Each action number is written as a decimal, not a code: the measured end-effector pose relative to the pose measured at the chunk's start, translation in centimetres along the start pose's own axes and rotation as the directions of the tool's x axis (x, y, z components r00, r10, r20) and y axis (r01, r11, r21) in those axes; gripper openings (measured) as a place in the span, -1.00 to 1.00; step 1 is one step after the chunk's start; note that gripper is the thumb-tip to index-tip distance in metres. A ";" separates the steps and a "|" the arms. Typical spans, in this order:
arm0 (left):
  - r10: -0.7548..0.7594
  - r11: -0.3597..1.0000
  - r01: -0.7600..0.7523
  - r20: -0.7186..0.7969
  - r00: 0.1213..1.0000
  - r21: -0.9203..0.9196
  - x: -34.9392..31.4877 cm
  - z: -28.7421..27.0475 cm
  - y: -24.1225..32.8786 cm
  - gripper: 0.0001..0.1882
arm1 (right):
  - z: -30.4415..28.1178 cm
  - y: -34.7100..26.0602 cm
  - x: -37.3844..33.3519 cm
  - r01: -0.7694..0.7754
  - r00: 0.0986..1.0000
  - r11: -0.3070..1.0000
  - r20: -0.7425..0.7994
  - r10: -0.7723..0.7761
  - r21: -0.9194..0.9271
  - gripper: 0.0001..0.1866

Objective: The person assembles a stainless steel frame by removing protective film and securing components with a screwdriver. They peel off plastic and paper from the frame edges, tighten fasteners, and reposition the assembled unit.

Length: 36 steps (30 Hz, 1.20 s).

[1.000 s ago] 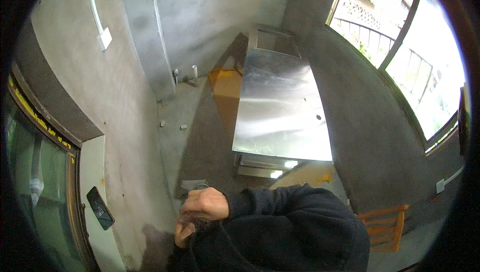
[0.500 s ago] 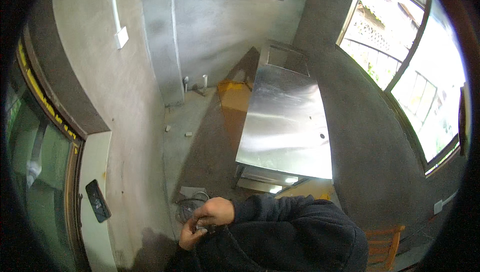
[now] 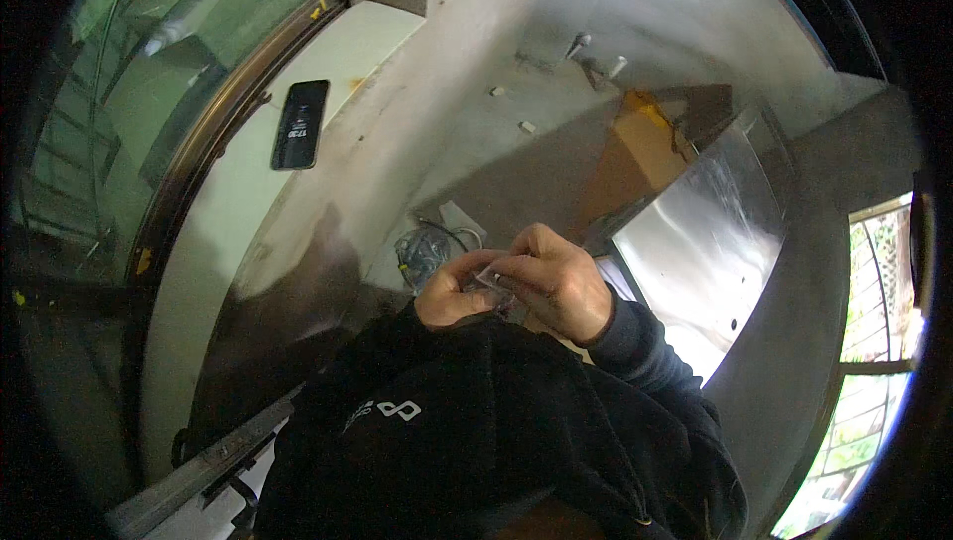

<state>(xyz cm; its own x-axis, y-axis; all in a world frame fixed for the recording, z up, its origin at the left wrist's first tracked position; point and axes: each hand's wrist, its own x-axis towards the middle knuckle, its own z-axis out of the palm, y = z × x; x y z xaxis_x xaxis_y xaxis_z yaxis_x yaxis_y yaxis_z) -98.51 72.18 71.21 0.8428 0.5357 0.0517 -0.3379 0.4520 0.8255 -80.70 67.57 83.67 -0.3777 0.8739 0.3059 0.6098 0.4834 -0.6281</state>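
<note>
My left hand point(image 3: 452, 292) and my right hand point(image 3: 561, 287) are close together in front of my chest. Between their fingers is a small piece of clear plastic point(image 3: 486, 278), perhaps a little bag; its contents, if any, I cannot make out. The right thumb and fingers pinch it from above, while the left fingers curl round its other side. Just beyond the left hand, lower down, lies a clear plastic bag point(image 3: 425, 254) with dark contents. A grey hose point(image 3: 459, 233) loops beside that bag.
A black phone point(image 3: 301, 125) lies on the pale sill point(image 3: 233, 212) to the left, beside the glass window. A metal-topped counter point(image 3: 700, 232) stands to the right, with a cardboard sheet point(image 3: 635, 158) behind it. Pipe stubs point(image 3: 579, 45) rise near the far wall.
My view has swung left and down, so the phone and sill sit nearer the middle and the counter farther right. Both hands remain together at the small plastic piece.
</note>
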 end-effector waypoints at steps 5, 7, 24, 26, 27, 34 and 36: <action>0.118 0.993 -0.120 -0.076 0.990 -0.022 -0.5 -0.5 0.6 -0.45 | 0.9 0.4 1.6 0.013 1.000 0.999 0.007 -0.014 0.046 -0.74; 0.104 0.994 -0.107 -0.096 0.990 -0.032 -0.9 -0.7 1.0 -0.45 | 1.4 0.5 2.2 0.034 0.999 0.998 -0.022 -0.032 0.051 -0.74; 0.227 0.973 -0.213 -0.204 0.952 0.092 -3.2 -2.4 1.8 -0.49 | 2.4 -0.7 5.3 0.117 0.991 0.992 0.067 -0.114 -0.049 -0.80; 0.228 0.971 -0.208 -0.187 0.956 0.121 -3.6 -2.2 2.4 -0.49 | 2.8 -0.4 5.4 0.114 0.991 0.992 0.067 -0.117 0.055 -0.82; 0.218 0.971 -0.195 -0.174 0.960 0.140 -3.8 -2.3 2.8 -0.51 | 3.4 0.7 4.9 0.056 0.992 0.979 0.101 -0.077 0.195 -0.82; 0.491 0.697 -0.277 -0.158 0.857 0.662 -4.7 -2.5 3.4 -0.71 | 5.7 0.8 6.0 -0.041 0.997 0.948 0.079 0.017 0.315 -0.80; 0.533 0.627 -0.245 -0.177 0.827 0.740 -4.9 -3.0 3.6 -0.75 | 7.0 1.6 6.1 -0.058 0.997 0.935 0.065 0.037 0.349 -0.78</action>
<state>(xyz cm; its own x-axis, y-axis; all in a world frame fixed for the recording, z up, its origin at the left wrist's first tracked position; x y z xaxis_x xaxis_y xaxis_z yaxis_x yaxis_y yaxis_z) -105.11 73.31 72.25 0.4432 0.8105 0.3830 -0.1086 -0.3756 0.9204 -86.89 73.32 79.45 -0.3991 0.8862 0.2351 0.3487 0.3839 -0.8550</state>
